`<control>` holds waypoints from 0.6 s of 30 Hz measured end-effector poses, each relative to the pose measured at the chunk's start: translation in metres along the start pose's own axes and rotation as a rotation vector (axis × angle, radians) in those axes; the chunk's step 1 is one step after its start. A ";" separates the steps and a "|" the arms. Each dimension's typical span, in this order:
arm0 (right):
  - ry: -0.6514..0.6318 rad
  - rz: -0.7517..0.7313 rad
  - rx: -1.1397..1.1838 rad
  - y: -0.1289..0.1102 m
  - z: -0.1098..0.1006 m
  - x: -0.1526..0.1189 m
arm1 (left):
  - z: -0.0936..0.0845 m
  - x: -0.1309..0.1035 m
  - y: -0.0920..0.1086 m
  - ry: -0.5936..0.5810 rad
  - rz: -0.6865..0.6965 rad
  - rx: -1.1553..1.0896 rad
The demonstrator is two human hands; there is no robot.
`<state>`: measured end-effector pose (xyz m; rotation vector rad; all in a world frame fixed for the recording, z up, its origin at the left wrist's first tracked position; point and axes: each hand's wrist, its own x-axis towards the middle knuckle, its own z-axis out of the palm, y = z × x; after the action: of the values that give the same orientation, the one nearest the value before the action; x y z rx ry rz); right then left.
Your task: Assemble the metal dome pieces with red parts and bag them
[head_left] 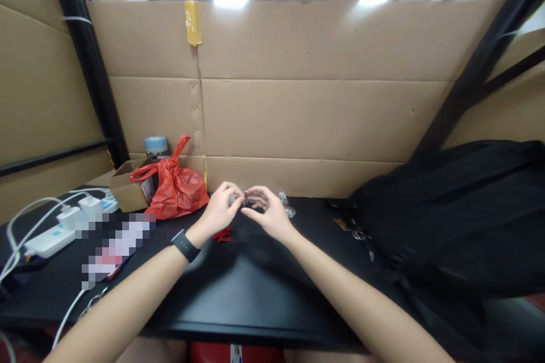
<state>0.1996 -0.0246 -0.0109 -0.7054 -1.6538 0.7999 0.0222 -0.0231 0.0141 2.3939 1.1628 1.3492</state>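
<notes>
- Head view, mid: left hand (pixel 222 209) has thumb + fingertips drawn narrow on a small thin item (pixel 244 199), partly see-through; too small to ID.
- Right hand (pixel 270 215) faces it, fingers curved, thumb apart below; fingertips right by the item, can't tell if gripping.
- So item sits btwn the two hands, approx. above the tabletop (pixel 247 295).
- Dark watch (pixel 185 245) on L wrist.
- Just below L hand: red strings (pixel 222 234), bunched.
- Just beyond R hand's fingers: small clear round piece (pixel 290 211) + a small packet (pixel 283 198), details blurred.
- L of hands: knotted red plastic bag (pixel 181 190), then open cardboard box (pixel 128 187), w/ blue-lidded jar (pixel 156 144) behind.
- Farther L, nearer the person: white power strip (pixel 51 241) w/ plugs + cables.
- R of hands, well apart: metal rings (pixel 359 235) beside a big black bag (pixel 451 215).
- Behind hands: cardboard wall (pixel 298 119).
</notes>
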 end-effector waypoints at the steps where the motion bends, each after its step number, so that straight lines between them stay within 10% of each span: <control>1: 0.032 0.002 0.019 0.002 0.001 -0.001 | 0.004 0.001 -0.001 0.019 0.008 -0.026; 18: 0.011 0.039 0.016 0.006 0.003 -0.024 | 0.018 -0.023 -0.007 -0.015 -0.049 -0.095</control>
<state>0.2021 -0.0405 -0.0302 -0.7313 -1.6261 0.8342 0.0252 -0.0301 -0.0151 2.2904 1.1202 1.3384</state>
